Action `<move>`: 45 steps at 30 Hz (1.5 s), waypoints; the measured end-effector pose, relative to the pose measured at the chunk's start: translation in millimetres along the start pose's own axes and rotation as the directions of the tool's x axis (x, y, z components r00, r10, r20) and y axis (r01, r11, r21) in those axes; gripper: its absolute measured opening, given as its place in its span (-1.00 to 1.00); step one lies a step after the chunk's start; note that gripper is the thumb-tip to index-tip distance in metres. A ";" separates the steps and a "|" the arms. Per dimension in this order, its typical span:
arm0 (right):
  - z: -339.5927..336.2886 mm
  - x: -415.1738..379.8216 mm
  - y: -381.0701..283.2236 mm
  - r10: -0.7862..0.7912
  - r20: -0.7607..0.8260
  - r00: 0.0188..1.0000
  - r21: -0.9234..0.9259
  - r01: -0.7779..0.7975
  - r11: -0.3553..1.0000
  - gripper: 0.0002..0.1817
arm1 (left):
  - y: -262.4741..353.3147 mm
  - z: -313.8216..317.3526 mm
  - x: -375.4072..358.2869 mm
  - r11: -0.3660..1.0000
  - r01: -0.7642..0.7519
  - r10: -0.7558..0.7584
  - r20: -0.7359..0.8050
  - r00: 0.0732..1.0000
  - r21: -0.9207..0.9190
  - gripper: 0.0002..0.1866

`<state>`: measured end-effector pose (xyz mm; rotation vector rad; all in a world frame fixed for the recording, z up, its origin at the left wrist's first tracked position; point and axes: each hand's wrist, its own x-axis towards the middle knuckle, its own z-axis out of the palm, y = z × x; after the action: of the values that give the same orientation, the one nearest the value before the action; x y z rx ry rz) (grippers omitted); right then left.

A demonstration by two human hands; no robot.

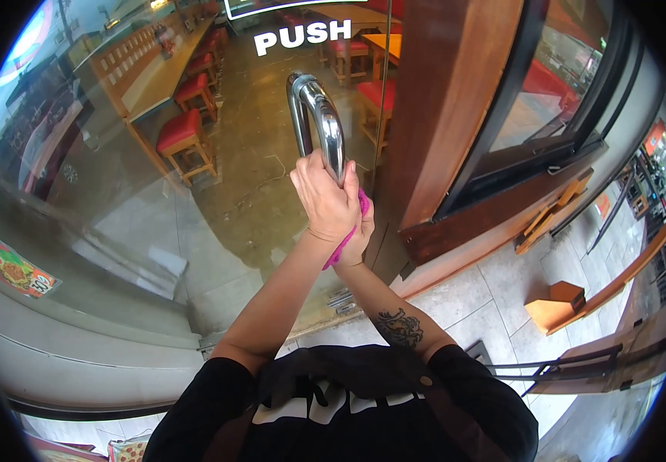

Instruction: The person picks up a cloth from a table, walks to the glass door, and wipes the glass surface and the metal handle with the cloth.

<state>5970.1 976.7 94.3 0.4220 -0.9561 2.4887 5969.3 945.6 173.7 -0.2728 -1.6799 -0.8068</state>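
Observation:
A shiny chrome door handle (327, 115) rises from the glass door (248, 200), under white "PUSH" lettering. My left hand (322, 199) is closed around the handle's lower part. Just below and to its right, my right hand (358, 240) is curled around a pink cloth (338, 252). The cloth shows between the two hands and along the wrist of the left one. Most of the right hand's fingers are hidden behind the left hand, as is the lower end of the handle.
Through the glass appear red-topped stools (179, 129) and a long wooden counter (156, 73). A brown wooden post (444, 100) and a black-framed window (494, 131) stand to the right. Grey tiles (467, 296) cover the floor. A food poster (13, 262) hangs at left.

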 end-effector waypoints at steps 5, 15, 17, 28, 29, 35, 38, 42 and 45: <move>6.4 33.3 34.1 0.037 0.036 0.999 0.073 -0.040 0.997 -0.72 | -36.3 21.9 17.9 0.999 -0.009 0.010 -0.031 0.999 0.040 -0.54; 35.3 119.6 144.4 0.090 -0.058 0.994 0.292 -0.070 0.954 -0.82 | -147.8 67.7 65.3 0.996 -0.015 0.018 -0.032 0.999 0.085 -0.52; 35.6 137.2 173.3 0.162 0.093 0.982 0.252 -0.181 0.951 -0.50 | -174.9 75.0 75.3 0.998 0.000 0.002 -0.033 0.999 0.067 -0.52; 101.4 200.9 287.3 0.236 0.032 0.971 0.041 -0.237 0.971 -0.68 | -324.4 96.1 126.0 0.982 0.158 -0.151 0.070 0.986 -0.102 -0.54; 109.0 206.6 296.0 0.249 0.018 0.968 0.028 -0.250 0.968 -0.72 | -339.6 99.1 128.9 0.988 0.129 -0.128 0.025 0.992 -0.080 -0.54; 127.8 232.7 354.6 0.458 0.081 0.885 -0.133 -0.446 0.885 -0.78 | -404.0 92.7 158.1 0.973 -0.040 0.033 0.035 0.999 0.226 -0.53; 140.5 250.5 386.7 0.534 0.209 0.819 -0.094 -0.527 0.845 -0.77 | -442.3 88.2 158.9 0.990 0.054 -0.058 0.027 0.998 0.131 -0.51; 138.0 310.0 386.5 0.762 0.435 0.480 -0.003 -0.845 0.535 -0.74 | -469.2 84.7 155.2 0.965 0.082 -0.085 0.004 0.996 0.251 -0.48; 146.9 371.1 381.3 0.900 0.435 0.038 0.148 -0.989 -0.029 -0.71 | -471.6 91.9 155.1 0.954 0.126 -0.103 -0.098 0.990 0.271 -0.44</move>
<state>5479.3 729.3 145.8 0.0454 -0.8840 4.1758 5583.5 621.7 141.1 0.0524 -1.7174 -0.6474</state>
